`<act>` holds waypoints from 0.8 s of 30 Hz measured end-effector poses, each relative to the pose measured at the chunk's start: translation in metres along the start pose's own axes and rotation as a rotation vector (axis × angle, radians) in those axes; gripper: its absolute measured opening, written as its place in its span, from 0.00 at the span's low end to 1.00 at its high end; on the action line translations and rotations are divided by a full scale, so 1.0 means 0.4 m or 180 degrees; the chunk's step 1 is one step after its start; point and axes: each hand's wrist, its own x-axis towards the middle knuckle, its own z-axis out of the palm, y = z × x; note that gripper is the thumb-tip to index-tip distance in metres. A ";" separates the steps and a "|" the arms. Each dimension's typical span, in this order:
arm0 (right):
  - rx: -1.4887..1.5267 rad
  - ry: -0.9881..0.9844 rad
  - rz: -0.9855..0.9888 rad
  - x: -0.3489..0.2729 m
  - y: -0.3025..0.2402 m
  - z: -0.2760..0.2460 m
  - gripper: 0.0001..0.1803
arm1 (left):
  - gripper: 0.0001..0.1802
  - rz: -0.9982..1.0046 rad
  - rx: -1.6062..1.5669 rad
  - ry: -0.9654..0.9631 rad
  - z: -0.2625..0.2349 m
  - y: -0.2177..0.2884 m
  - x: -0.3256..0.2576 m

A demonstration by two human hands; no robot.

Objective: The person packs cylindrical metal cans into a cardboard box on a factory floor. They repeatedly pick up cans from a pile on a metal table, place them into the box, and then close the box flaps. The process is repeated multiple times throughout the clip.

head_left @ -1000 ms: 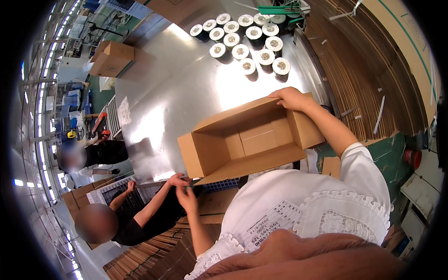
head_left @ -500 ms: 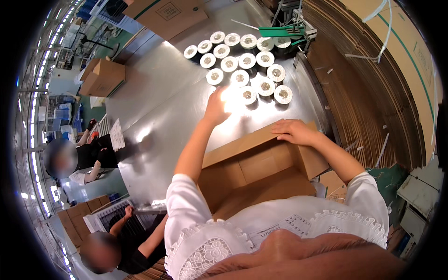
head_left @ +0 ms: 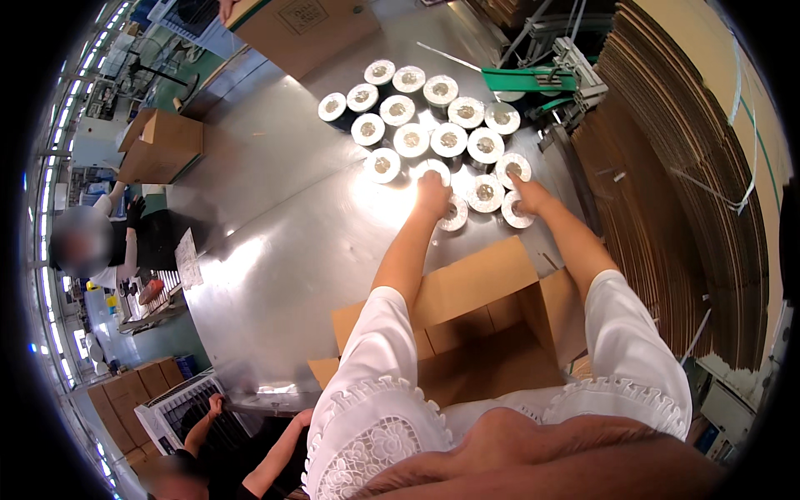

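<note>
Several upright rolls [head_left: 411, 140] with round white tops and dark sides stand in a cluster on the metal table [head_left: 283, 183]. My left hand [head_left: 432, 197] is closed at the near side of the cluster, its fingers on one roll's top and the thumb side against the nearer roll [head_left: 454, 215]. My right hand [head_left: 531, 197] grips at two rolls on the right, a finger on the farther roll [head_left: 512, 165] and the thumb on the nearer roll [head_left: 517, 215]. Fingertips are partly hidden. An open cardboard box [head_left: 475, 283], its inside bare, lies between my forearms, close to my body.
Stacked flat cardboard [head_left: 675, 183] rises along the right. A green-and-metal fixture [head_left: 542, 81] stands beyond the rolls. Other cartons include a large box [head_left: 304, 33] at the far edge and an open box [head_left: 167, 146] at left. Two co-workers are at left; another hand touches the large box.
My left hand has moved forward and right onto the rolls. My right hand has let go of the box edge and reached forward to the right-hand rolls.
</note>
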 end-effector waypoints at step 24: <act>0.0258 -0.1432 -0.2145 -0.773 -0.542 0.072 0.34 | 0.17 -0.0342 0.0096 -0.0986 -0.023 0.184 -0.988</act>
